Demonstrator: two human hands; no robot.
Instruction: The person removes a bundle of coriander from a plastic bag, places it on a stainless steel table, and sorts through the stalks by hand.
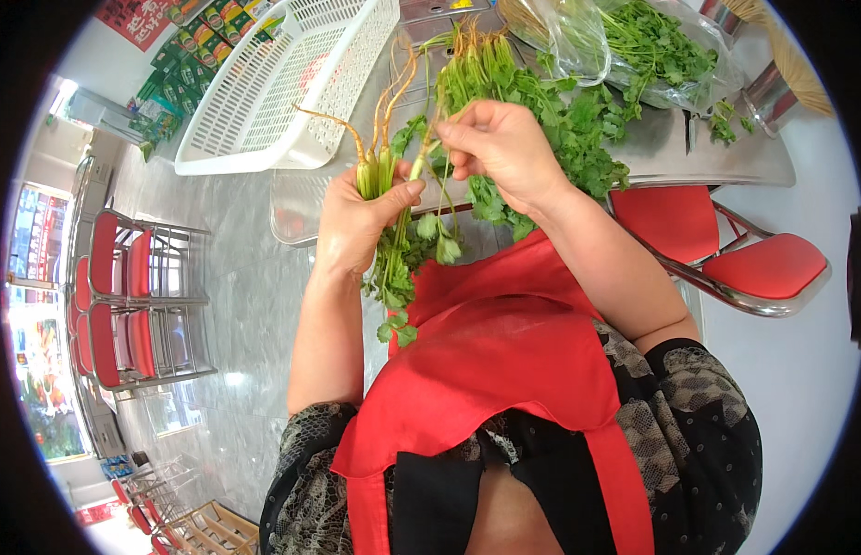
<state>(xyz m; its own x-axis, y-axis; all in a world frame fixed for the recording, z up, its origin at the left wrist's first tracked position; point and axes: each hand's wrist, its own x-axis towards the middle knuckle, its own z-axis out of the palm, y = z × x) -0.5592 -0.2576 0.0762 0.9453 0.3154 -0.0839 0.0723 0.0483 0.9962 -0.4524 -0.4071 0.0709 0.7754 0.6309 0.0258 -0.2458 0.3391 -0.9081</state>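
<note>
My left hand is closed around several cilantro plants, their long tan roots pointing up and their leaves hanging below my fist. Close beside it on the right, my right hand pinches a thin stem or root of one plant between thumb and fingers. Beyond my right hand, a large pile of cilantro lies on the metal table, roots at its far end. Some of its leaves hang over the near edge. The fingertips of my left hand are partly hidden by the stems.
A white perforated plastic basket rests at the table's far left. Clear plastic bags of greens stand at the back right, near metal containers. Red chairs are right of the table's near edge; stacked chairs stand left.
</note>
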